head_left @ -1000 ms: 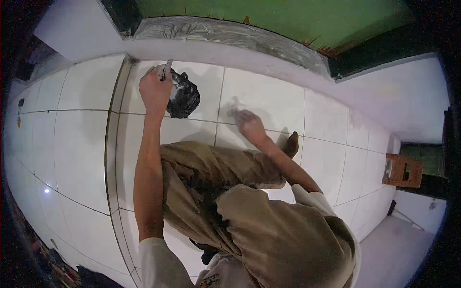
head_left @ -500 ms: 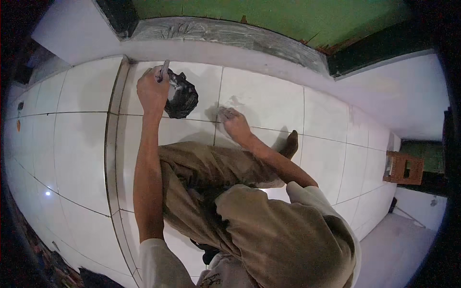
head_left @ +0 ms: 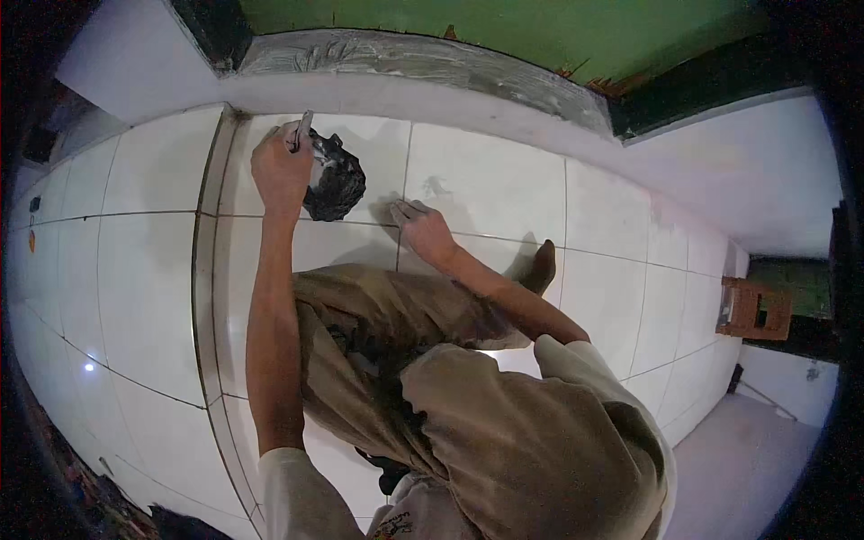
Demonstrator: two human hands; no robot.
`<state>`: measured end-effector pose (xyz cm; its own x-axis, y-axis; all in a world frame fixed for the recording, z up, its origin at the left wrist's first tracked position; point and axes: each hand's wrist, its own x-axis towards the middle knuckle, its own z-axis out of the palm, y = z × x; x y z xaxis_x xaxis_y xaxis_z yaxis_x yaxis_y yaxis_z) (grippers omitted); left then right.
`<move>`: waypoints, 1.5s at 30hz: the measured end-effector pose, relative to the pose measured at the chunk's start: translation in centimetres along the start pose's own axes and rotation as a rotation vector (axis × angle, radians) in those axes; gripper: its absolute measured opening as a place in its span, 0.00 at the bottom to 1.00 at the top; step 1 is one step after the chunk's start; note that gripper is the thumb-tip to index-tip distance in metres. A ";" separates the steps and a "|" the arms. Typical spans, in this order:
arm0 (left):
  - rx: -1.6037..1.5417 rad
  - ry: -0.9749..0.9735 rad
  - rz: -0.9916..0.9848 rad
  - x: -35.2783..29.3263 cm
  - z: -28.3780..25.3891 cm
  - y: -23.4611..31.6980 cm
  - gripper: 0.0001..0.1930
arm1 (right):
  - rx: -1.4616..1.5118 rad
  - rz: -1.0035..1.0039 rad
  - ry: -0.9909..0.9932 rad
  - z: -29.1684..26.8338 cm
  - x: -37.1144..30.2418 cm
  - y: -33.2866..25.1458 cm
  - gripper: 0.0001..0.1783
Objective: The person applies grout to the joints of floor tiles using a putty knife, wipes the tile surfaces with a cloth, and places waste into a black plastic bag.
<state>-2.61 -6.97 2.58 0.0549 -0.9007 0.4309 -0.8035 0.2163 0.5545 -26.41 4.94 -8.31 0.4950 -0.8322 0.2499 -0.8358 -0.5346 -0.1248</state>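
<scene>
Two brown trouser legs [head_left: 522, 423] are nearest us, then our right hand [head_left: 427, 234], bunched up, full or empty we cannot tell, then our left hand [head_left: 282, 168], closed on a thin grey thing [head_left: 306, 125] beside a black bag [head_left: 341, 185] on the floor [head_left: 495, 171].

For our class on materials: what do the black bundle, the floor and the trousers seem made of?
Black bundle: probably thin plastic, slightly shiny, judging by its crinkled folds and highlights.
Floor: likely glazed ceramic tile, smooth and glossy, with dark joints and a light's reflection.
Trousers: cloth, matt, in soft folds; fibre unclear.
</scene>
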 end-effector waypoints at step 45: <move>-0.040 -0.046 -0.088 -0.2 -0.8 0.8 0.10 | 0.119 0.056 -0.006 -4.0 -7.6 8.9 0.22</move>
<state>-2.80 -6.30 3.55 0.0963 -0.9329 0.3471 -0.7723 0.1500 0.6174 -38.57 7.12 -7.45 0.4505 -0.8617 0.2336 -0.8281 -0.5011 -0.2515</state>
